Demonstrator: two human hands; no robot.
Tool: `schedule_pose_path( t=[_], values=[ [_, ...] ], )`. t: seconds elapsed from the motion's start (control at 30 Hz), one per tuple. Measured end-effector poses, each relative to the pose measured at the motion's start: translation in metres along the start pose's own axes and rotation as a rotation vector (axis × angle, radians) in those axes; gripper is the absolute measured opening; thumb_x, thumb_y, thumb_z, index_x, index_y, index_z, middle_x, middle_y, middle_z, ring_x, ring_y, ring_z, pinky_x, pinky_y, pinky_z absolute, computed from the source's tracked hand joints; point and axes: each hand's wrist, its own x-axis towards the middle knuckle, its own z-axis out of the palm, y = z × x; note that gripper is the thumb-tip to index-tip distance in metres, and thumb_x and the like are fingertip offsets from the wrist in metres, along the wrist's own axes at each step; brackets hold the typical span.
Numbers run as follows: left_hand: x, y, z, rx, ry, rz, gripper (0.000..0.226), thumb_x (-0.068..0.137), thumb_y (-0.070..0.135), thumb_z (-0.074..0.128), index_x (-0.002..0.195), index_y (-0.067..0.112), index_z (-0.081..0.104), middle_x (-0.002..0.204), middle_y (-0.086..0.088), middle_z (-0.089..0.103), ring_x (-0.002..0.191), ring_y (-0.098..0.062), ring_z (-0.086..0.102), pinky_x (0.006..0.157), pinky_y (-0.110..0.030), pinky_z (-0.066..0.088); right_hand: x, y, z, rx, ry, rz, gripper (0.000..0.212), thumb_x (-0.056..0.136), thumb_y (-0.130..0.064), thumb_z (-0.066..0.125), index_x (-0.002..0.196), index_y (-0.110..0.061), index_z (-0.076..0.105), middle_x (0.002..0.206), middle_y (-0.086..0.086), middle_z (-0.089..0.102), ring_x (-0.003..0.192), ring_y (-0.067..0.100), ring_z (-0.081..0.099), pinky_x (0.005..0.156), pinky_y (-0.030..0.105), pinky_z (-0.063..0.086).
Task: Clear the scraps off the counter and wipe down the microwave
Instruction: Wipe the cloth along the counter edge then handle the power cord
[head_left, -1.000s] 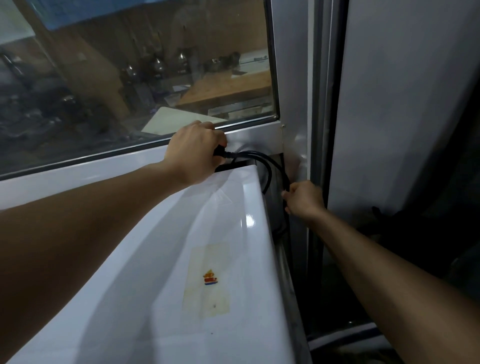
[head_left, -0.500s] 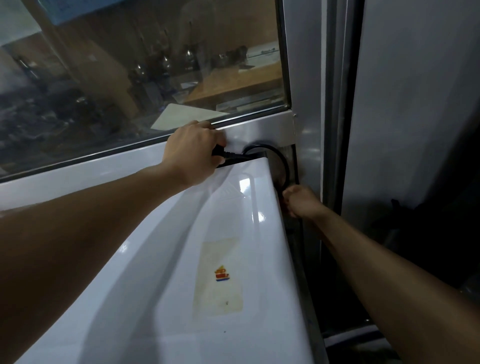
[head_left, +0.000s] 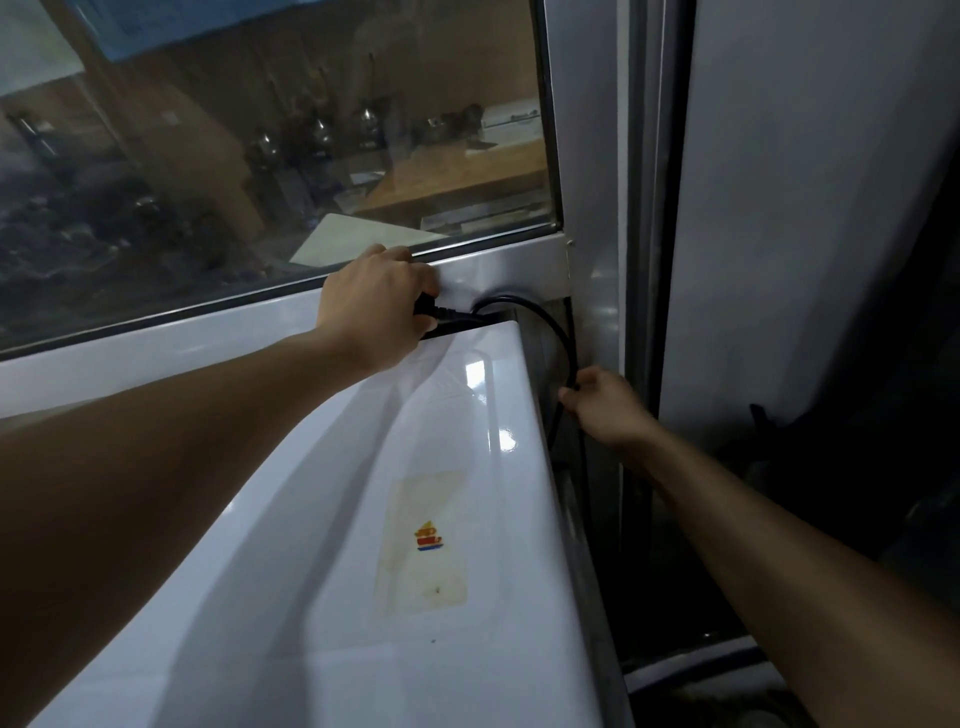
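The white microwave (head_left: 322, 597) fills the lower middle, seen from above, with a yellowed sticker (head_left: 423, 543) on its glossy top. A black power cord (head_left: 556, 338) loops from behind its back right corner and runs down its right side. My left hand (head_left: 374, 306) reaches over the top and is closed on the cord's plug end at the back edge. My right hand (head_left: 602, 408) pinches the cord lower down, in the gap beside the microwave's right side.
A window pane (head_left: 285, 156) with a metal frame (head_left: 498, 270) stands right behind the microwave. A metal post (head_left: 597, 182) and a grey panel (head_left: 805, 208) close off the right side. The gap to the right of the microwave is narrow and dark.
My right hand has shifted slightly right along the cord beside the microwave. My left hand has stayed on the plug end. The view has shifted a little.
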Motion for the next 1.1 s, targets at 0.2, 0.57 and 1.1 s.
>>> schedule_pose_path(
  t=[0.2, 0.57, 1.1],
  values=[
    [0.000, -0.002, 0.000, 0.011, 0.008, -0.022, 0.023, 0.085, 0.026, 0.063, 0.107, 0.023, 0.065, 0.101, -0.003, 0.059, 0.098, -0.025, 0.049, 0.070, -0.035, 0.046, -0.012, -0.021, -0.005, -0.165, 0.108, -0.195, 0.034, 0.094, -0.023, 0.050, 0.128, -0.017, 0.049, 0.097, 0.003, 0.058, 0.072, 0.012, 0.053, 0.052, 0.015, 0.035],
    [-0.001, -0.006, 0.003, 0.009, 0.023, -0.005, 0.023, 0.086, 0.027, 0.062, 0.108, 0.024, 0.065, 0.100, -0.002, 0.060, 0.094, -0.025, 0.050, 0.067, -0.032, 0.041, -0.009, -0.029, -0.009, 0.008, -0.181, -0.107, 0.051, 0.100, -0.040, 0.031, 0.144, -0.012, 0.032, 0.118, 0.002, 0.045, 0.114, 0.014, 0.042, 0.112, 0.035, 0.028],
    [-0.006, -0.004, 0.013, -0.086, -0.007, -0.087, 0.026, 0.080, 0.023, 0.066, 0.105, 0.026, 0.063, 0.104, 0.000, 0.059, 0.105, -0.026, 0.049, 0.072, -0.035, 0.046, -0.028, -0.038, -0.016, -0.160, -0.112, -0.154, 0.059, 0.097, -0.043, 0.040, 0.146, -0.017, 0.020, 0.142, 0.006, 0.043, 0.107, 0.013, 0.045, 0.085, 0.021, 0.030]
  ],
)
